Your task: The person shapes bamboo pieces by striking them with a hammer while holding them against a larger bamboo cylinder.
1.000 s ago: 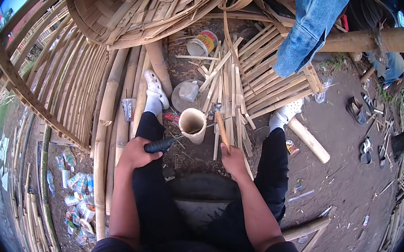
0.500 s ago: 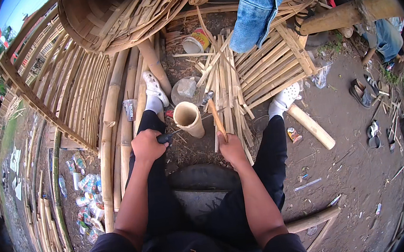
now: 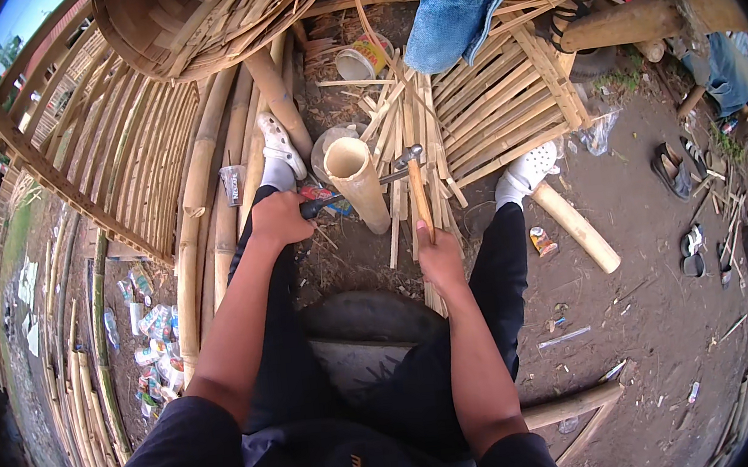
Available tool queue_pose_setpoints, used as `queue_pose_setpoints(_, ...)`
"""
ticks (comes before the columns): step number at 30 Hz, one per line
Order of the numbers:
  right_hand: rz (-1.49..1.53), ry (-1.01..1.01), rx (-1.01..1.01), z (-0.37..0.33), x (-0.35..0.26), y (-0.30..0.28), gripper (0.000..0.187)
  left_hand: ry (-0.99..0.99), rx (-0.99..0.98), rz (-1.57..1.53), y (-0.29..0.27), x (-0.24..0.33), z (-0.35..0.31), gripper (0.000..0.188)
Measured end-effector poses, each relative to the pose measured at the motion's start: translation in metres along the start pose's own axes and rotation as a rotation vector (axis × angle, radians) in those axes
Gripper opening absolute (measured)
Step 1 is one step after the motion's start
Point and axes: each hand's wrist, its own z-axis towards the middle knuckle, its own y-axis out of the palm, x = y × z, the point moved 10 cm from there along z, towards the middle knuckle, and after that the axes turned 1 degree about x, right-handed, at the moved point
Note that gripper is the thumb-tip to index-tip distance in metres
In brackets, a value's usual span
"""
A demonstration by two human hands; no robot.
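A short hollow bamboo tube stands open end up between my feet. My left hand is closed on the black handle of a blade tool whose thin metal blade crosses the tube toward the right. My right hand grips the wooden handle of a hammer; its metal head sits just right of the tube, at the blade's far end. I wear black trousers and white shoes.
Split bamboo strips lie piled ahead. A woven bamboo basket and long poles are on the left. A denim sleeve hangs above. A loose bamboo section, sandals and a black tyre lie nearby.
The view tilted down and the tube now appears higher and longer. My right hand raised the hammer so its head sits beside the tube, by the blade. My left hand moved up.
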Motion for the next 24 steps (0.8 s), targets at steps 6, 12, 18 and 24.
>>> queue_pose_setpoints(6, -0.067, 0.121, -0.125, -0.017, -0.023, 0.012, 0.048, 0.039, -0.212, 0.077, 0.031, -0.009, 0.005, 0.048)
queue_pose_setpoints(12, -0.041, 0.057, -0.125, -0.017, -0.018, 0.017, 0.049, -0.155, -0.126, -0.057, 0.017, 0.009, -0.011, 0.040)
queue_pose_setpoints(18, -0.047, 0.074, -0.079, -0.014, -0.008, 0.017, 0.048, -0.182, -0.129, -0.066, 0.012, 0.008, 0.005, 0.039)
queue_pose_setpoints(24, 0.002, 0.037, -0.070, -0.007, -0.023, 0.023, 0.049, -0.227, -0.102, -0.088, 0.006, 0.001, 0.008, 0.040)
